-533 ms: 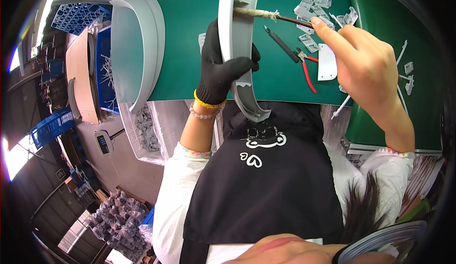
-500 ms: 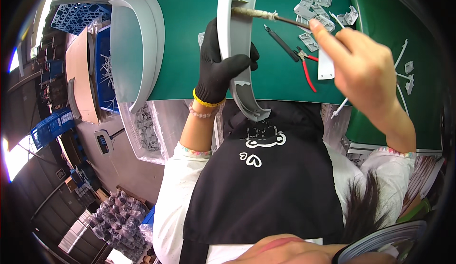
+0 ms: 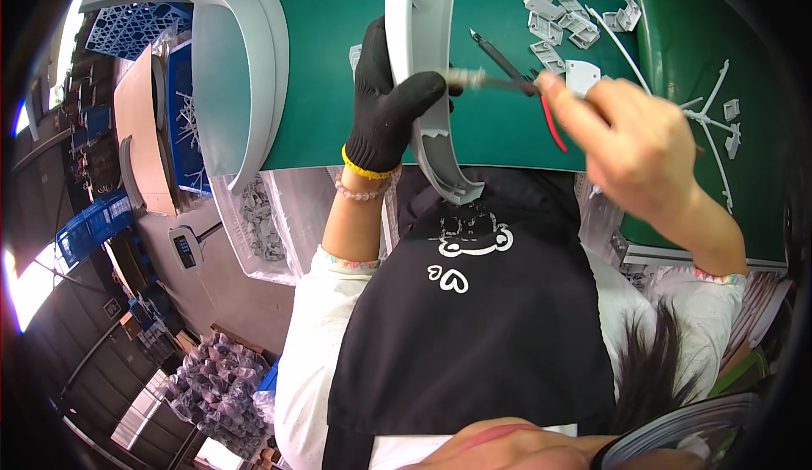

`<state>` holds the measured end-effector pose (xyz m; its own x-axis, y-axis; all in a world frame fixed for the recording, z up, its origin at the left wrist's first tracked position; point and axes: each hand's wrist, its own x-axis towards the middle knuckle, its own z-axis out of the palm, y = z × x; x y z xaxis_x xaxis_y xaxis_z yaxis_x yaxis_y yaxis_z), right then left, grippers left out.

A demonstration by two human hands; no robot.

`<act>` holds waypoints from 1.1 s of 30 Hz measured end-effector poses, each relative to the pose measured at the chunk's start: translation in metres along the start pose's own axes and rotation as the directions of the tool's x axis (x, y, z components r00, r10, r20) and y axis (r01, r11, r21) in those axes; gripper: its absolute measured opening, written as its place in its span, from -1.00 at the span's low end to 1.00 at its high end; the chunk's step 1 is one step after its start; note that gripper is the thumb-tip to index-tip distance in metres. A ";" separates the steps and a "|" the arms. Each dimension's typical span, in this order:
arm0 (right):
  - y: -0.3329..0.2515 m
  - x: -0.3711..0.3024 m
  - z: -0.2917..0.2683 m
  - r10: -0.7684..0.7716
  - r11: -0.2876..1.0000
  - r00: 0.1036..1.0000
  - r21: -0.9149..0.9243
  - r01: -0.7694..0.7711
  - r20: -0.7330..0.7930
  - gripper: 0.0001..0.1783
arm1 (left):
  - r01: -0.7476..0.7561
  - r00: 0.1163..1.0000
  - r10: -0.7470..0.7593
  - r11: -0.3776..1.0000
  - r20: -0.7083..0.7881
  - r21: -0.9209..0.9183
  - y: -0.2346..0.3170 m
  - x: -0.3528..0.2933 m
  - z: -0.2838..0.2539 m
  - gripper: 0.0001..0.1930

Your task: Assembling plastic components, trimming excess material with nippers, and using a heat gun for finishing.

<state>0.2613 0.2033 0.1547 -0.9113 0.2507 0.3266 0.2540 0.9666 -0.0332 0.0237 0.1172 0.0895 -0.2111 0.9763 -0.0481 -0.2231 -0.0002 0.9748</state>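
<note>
My left hand (image 3: 385,110), in a black knitted glove, grips a long curved light-grey plastic piece (image 3: 401,34) and holds it upright above the green tabletop. My bare right hand (image 3: 643,148) is closed round a thin dark rod (image 3: 506,85) whose far end is thicker, pale and wrapped-looking. Motion blurs the rod. Its wrapped end is beside my left thumb, at the inner side of the curved piece; whether it touches cannot be seen. Under the rod lie red-handled cutters (image 3: 553,123), partly covered, and a slim dark pen-like tool (image 3: 497,55).
Several small grey plastic brackets (image 3: 578,27) lie at the far right, near a white flat piece (image 3: 582,76). A branched white plastic sprue (image 3: 706,119) rests farther right. More curved grey pieces (image 3: 272,72) stand at the left, beside a blue bin (image 3: 179,72).
The rod has moved nearer to me, from the upper part of the curved piece to beside my left thumb. My right hand moved with it; my left hand keeps its hold.
</note>
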 end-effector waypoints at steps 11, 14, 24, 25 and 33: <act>-0.022 -0.019 0.007 -0.030 0.999 0.989 0.024 0.027 0.144 -0.61 | -0.019 0.999 0.019 1.000 -0.043 -0.019 -0.007 0.003 -0.002 -0.38; -0.012 -0.012 -0.001 0.035 0.999 0.998 -0.020 -0.034 0.056 -0.61 | -0.050 0.992 0.047 0.999 -0.115 -0.018 -0.002 0.001 0.004 -0.44; -0.018 -0.014 0.004 0.059 0.998 0.996 -0.003 -0.059 0.071 -0.52 | -0.043 0.992 0.047 0.999 -0.118 0.033 -0.012 0.002 -0.001 -0.56; -0.019 -0.014 0.003 0.063 0.998 0.996 -0.006 -0.062 0.071 -0.52 | -0.044 0.994 0.049 0.998 -0.099 0.053 -0.011 0.002 -0.001 -0.58; -0.023 -0.011 0.001 0.071 0.997 0.991 -0.026 -0.069 0.110 -0.53 | -0.098 0.988 0.126 0.961 -0.090 0.260 -0.011 0.000 -0.001 -0.52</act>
<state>0.2651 0.1779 0.1507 -0.9210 0.3229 0.2177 0.3241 0.9455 -0.0312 0.0254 0.1166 0.0785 -0.3225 0.9450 0.0552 0.0536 -0.0400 0.9978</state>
